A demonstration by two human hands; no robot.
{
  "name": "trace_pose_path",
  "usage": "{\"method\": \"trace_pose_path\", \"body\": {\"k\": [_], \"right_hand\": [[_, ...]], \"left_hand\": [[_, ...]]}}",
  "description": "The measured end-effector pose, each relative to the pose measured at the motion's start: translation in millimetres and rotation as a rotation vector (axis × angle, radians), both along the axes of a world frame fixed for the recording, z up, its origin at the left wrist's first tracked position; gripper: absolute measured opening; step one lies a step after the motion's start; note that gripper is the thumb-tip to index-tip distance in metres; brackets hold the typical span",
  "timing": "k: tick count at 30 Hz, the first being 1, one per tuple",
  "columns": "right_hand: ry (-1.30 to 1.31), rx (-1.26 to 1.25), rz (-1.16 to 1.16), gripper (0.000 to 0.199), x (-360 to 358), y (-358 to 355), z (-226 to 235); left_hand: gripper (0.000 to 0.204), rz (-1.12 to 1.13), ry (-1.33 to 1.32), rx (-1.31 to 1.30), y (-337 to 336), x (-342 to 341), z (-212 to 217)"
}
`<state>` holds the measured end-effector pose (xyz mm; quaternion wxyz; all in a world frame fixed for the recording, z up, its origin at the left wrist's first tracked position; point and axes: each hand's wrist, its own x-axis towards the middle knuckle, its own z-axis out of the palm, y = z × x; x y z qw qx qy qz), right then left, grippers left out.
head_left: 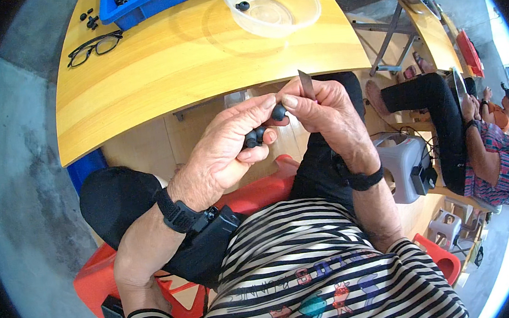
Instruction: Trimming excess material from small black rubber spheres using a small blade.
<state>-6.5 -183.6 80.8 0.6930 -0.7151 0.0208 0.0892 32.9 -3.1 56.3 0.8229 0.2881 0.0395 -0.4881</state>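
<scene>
My left hand (219, 139) is closed around several small round black parts (254, 138), which look like rubber. One more black part (279, 112) is pinched at its fingertips, just past the table's near edge. My right hand (330, 115) meets it there, thumb and finger pressed close to that part. A thin dark blade (306, 84) sticks up from between the right fingers; its handle is hidden in the hand. Beyond my hands, a clear plastic bowl (313, 16) on the table holds one black part (243, 6).
The yellow wooden table (157, 83) bears a blue bin (150, 9) of black parts, a pair of glasses (95, 49) and a few loose black pieces (92, 22). A grey stool (400, 167) stands at right. Another person (484, 160) sits further right, by a second table.
</scene>
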Motion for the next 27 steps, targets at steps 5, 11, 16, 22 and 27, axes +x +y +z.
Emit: {"method": "trace_pose_path", "body": {"k": [5, 11, 16, 22, 27], "right_hand": [[-0.017, 0.063, -0.039, 0.017, -2, 8, 5], [-0.273, -0.358, -0.154, 0.022, -9, 7, -3], [-0.622, -0.627, -0.179, 0.028, -9, 21, -5], [-0.543, -0.635, -0.186, 0.023, -10, 19, 0], [-0.515, -0.547, -0.158, 0.023, -10, 12, 0]], "left_hand": [[0.023, 0.012, 0.064, -0.054, 0, -2, -1], [0.020, 0.084, 0.112, -0.074, -2, 0, -1], [0.021, 0.092, 0.110, -0.042, -1, -2, -8], [0.021, 0.068, 0.063, -0.011, -1, -2, -4], [0.021, -0.003, 0.005, -0.023, -2, 0, -2]]}}
